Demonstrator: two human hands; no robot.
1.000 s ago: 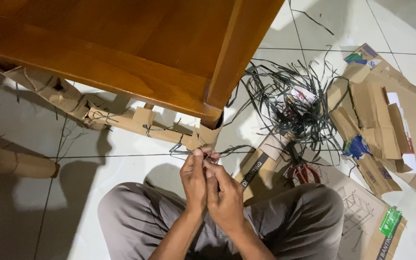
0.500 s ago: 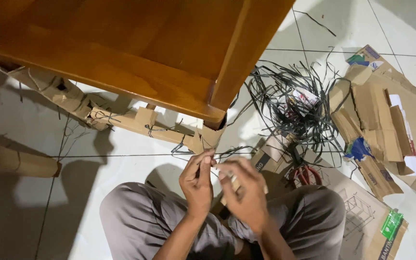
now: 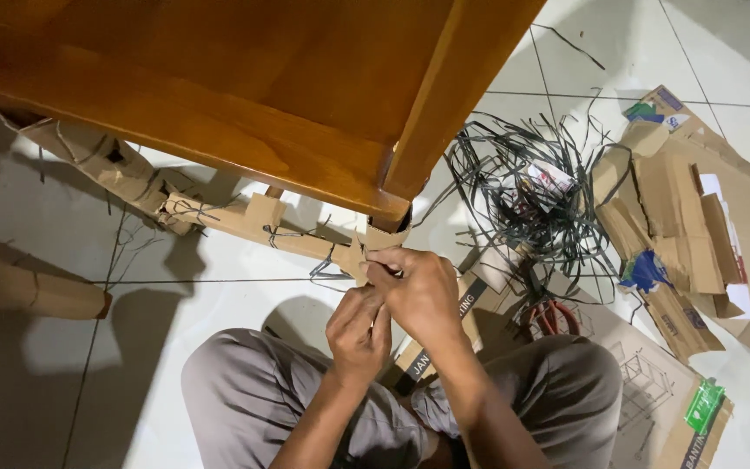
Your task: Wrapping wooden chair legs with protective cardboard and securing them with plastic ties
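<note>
Cardboard wrap point(image 3: 253, 221) on the wooden rail runs long axis from ten o'clock to four, ending at the table leg point(image 3: 384, 236). Left hand point(image 3: 359, 328) sits clenched at six o'clock below that end. Right hand point(image 3: 418, 287), nearer, pinches the wrap's corner.

Both forearms extend forward from the lap. Right hand point(image 3: 420, 291) lies above, fingers curled in a pinching grip. Left hand point(image 3: 358, 330) sits beneath, fingers bent, touching it.
</note>
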